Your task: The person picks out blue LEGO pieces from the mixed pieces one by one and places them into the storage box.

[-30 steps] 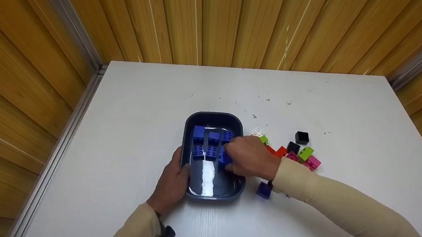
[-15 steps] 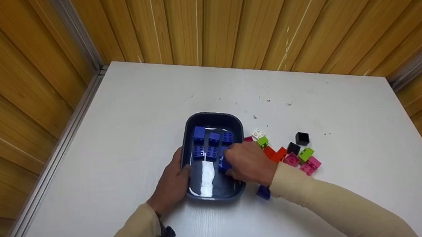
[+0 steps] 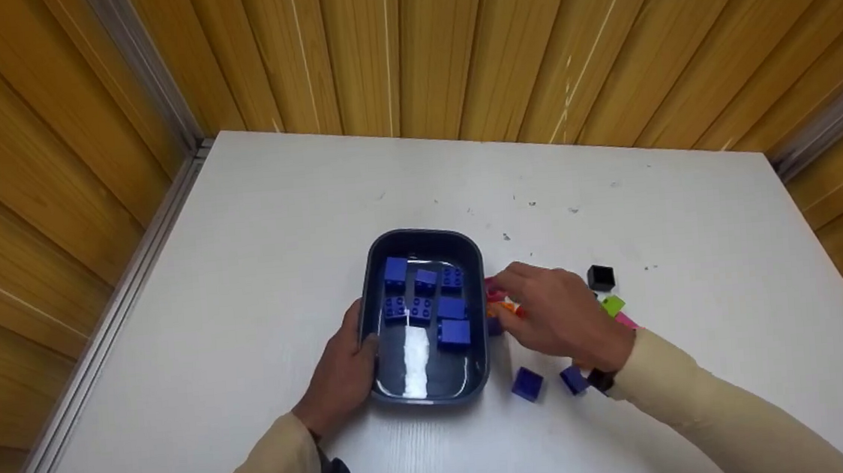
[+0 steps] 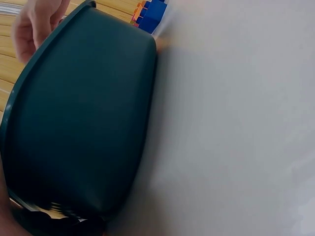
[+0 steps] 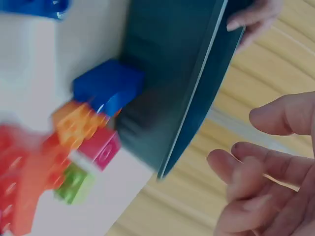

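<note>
My left hand [image 3: 338,371] grips the left wall of a dark blue rectangular dish [image 3: 433,241], thumb over the rim. Inside it several blue toy bricks stand in rows, one blue brick [image 3: 455,333] closest to the front. Just outside the right wall, my right hand [image 3: 559,312] is held over loose bricks, thumb and fingers apart with nothing between them in the right wrist view. Under it lie a blue brick [image 5: 106,83] right at the dish wall, an orange brick [image 5: 74,123] and a pink brick [image 5: 101,147]. The hand hides part of the pile in the head view.
Two blue bricks, a nearer one [image 3: 528,384] and another [image 3: 574,380], lie front right of the dish. A black brick [image 3: 601,278] and a lime brick [image 3: 612,306] lie farther right. Red bricks [image 5: 29,172] show in the right wrist view. Wood-patterned walls [image 3: 437,47] border the table.
My right hand has let go of a blue brick inside the dish and moved right, out over the loose bricks. The left hand keeps its hold on the dish.
</note>
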`<state>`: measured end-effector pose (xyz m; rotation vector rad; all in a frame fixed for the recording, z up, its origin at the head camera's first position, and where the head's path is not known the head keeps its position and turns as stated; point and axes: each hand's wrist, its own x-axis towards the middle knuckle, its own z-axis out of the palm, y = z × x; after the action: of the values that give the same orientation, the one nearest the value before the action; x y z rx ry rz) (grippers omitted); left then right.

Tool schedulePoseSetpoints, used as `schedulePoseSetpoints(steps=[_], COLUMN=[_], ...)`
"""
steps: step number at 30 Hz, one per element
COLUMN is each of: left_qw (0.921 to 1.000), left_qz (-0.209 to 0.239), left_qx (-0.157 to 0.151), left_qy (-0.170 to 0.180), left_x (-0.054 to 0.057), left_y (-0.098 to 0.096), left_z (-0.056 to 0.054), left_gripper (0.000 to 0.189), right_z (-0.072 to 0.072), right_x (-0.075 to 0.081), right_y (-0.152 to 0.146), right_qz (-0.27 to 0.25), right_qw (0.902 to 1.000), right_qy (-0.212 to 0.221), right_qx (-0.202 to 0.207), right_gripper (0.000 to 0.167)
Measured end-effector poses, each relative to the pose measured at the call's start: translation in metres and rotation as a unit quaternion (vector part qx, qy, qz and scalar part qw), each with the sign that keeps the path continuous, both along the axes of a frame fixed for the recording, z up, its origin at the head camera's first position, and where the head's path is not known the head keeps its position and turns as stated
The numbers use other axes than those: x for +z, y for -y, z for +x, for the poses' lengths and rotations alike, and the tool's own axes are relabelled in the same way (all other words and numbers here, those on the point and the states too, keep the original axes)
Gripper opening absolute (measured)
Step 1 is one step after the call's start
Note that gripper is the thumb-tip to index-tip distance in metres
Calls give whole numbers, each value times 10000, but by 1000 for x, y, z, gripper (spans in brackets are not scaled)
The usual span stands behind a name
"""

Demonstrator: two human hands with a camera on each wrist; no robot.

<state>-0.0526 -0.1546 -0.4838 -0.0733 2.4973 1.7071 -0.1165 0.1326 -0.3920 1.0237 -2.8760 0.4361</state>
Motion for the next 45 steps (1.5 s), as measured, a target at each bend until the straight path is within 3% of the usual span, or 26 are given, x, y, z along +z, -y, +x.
schedulePoseSetpoints(steps=[4,7,10,14,17,25,30,36,45], left_qw=[10000,10000,10000,10000,10000,9999,9999,9997,9998], left_qz=[4,-17,11,-11,-50,-44,-69,-78,-8], left_qx=[24,31,41,51,66,48,61,63,21], left_qy=[-41,-28,-7,-11,-25,-98,-110,-201,-209], left_x=[0,0,0,0,0,1,1,1,2], left_y=[0,-1,-2,-2,-2,-2,-1,-2,-2], left_z=[1,0,-1,-1,0,2,1,1,0], left_gripper=[59,59,60,60,60,59,59,59,59], right_z=[11,21,33,44,48,48,46,39,22], right_x=[-4,-12,-20,-32,-40,-47,-38,-10,35], right_y=[-20,-27,-29,-30,-29,-29,-29,-28,-20], right_qz=[547,1020,1472,1986,2139,1843,1759,1544,1291], right_qw=[9959,9846,9725,9633,9610,9699,9705,9727,9840], right_qy=[686,1376,1774,1804,1752,1554,1578,1699,1052], right_qx=[-225,-340,-335,-64,50,338,470,342,631], right_gripper=[32,41,54,66,59,37,35,40,38])
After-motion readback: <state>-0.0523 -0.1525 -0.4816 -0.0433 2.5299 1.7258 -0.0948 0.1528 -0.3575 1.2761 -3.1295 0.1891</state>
